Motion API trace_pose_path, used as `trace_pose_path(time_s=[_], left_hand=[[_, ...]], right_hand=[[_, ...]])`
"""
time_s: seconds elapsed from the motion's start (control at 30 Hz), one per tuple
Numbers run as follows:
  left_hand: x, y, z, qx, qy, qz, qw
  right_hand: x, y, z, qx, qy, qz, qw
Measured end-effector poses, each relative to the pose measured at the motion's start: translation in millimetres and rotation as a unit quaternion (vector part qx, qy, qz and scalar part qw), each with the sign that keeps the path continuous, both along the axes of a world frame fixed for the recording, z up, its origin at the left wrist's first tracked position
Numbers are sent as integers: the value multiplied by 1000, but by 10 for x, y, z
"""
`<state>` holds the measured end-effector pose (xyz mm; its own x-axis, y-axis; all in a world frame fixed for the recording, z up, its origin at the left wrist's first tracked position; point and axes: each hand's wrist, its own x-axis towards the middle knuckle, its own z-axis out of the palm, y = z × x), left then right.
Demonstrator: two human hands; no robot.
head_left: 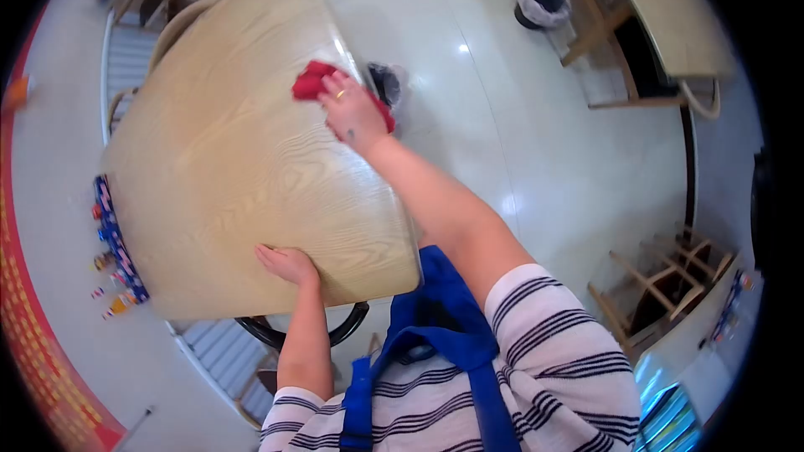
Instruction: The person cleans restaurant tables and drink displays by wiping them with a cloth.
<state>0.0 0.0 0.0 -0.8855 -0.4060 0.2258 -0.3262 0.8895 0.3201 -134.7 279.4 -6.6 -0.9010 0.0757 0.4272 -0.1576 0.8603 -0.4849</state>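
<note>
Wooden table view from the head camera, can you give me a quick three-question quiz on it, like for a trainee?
1. Multiple choice: what is the right hand holding on the table?
A) a blue sponge
B) a red cloth
C) a white plate
2. True or false: the left hand is holding a bottle.
3. Fill in the blank: the apron over the striped shirt is ____ in colour.

Key: 1 B; 2 false; 3 blue.
</note>
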Motion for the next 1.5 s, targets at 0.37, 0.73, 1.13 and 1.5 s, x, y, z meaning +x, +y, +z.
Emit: trace_pose_path(time_s=[0.37,0.73,1.13,1.5], left_hand=[[-76,15,50,-20,5,3,1000],[-51,194,56,5,-17,63,998],[-156,1307,292,14,3,318,948],[-1433,2970,279,147,11,460,876]], right_hand=[[-903,966,-1313,-670,-208,-182,689],[-1023,1710,567,-756,-318,113,561],[-2220,1411,721,-425,-511,300,684],[-2960,1091,406,116,-76,723,677]])
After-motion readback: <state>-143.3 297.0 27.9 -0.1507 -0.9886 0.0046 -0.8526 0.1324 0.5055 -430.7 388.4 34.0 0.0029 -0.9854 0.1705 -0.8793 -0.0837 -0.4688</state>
